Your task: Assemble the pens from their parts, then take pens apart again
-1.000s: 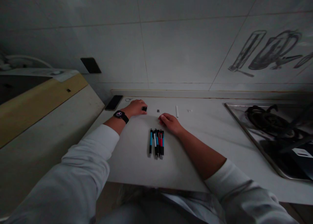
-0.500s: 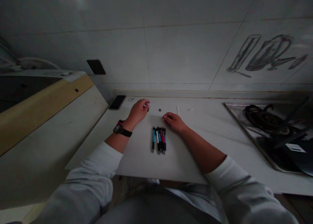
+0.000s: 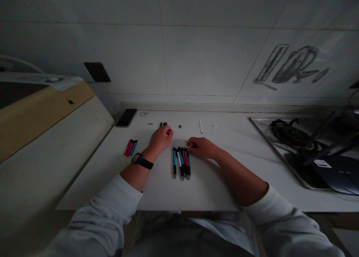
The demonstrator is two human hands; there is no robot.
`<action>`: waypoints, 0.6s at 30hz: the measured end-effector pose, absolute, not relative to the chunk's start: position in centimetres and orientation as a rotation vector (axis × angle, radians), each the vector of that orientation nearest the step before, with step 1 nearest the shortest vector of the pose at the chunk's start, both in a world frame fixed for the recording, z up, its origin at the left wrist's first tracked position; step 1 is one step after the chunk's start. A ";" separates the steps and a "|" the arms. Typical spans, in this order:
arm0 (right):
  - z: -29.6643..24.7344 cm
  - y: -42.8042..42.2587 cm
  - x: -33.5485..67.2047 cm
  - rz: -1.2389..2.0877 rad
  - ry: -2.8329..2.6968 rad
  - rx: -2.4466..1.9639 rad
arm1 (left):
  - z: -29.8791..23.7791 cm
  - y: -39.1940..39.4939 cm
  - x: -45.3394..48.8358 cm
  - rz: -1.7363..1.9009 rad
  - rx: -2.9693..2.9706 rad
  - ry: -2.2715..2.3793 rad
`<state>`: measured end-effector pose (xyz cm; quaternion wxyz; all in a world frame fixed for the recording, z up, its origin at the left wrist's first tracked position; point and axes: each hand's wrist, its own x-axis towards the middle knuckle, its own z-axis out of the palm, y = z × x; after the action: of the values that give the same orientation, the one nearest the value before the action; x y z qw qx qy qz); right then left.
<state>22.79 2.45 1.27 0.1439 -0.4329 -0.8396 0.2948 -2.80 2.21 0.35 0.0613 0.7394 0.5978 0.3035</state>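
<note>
Several click pens [image 3: 181,163] with blue, white and red barrels lie side by side on the white counter. At their upper right end is my right hand [image 3: 204,147], its thumb and forefinger bent with a gap between them; whether they touch a pen I cannot tell. My left hand [image 3: 160,140], with a watch on the wrist, is above and left of the pens. Its fingers are loosely curled, and I make out nothing in them. Just beyond it sit small black pieces [image 3: 163,124], partly hidden. Red and blue barrel pieces [image 3: 131,147] lie left of my left wrist.
Along the back are tiny metal parts [image 3: 150,124], a small dark piece [image 3: 180,126], a white stick [image 3: 201,126] and small white bits [image 3: 214,126]. A phone [image 3: 126,118] and a ring [image 3: 144,114] lie back left. A stove [image 3: 294,171] stands right.
My left hand has drawn back from the black pieces, towards the pens. The right hand has come down closer to the pens' top ends. The view has shifted, uncovering the barrel pieces at left.
</note>
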 end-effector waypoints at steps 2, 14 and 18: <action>1.4 2.4 22.8 0.841 -2.441 -1.241 | 0.1 2.8 -3.6 1.009 2.256 1.962; 3.6 1.2 22.3 0.738 -2.640 -1.293 | -1.1 3.7 -4.5 0.750 2.087 2.203; 3.9 1.0 22.1 0.708 -2.671 -1.326 | -1.2 3.8 -4.7 0.771 2.082 2.181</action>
<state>22.06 0.95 3.94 0.0382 -0.4323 -0.8709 0.2307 -4.74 3.78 -1.15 0.0148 0.6690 0.7006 0.2476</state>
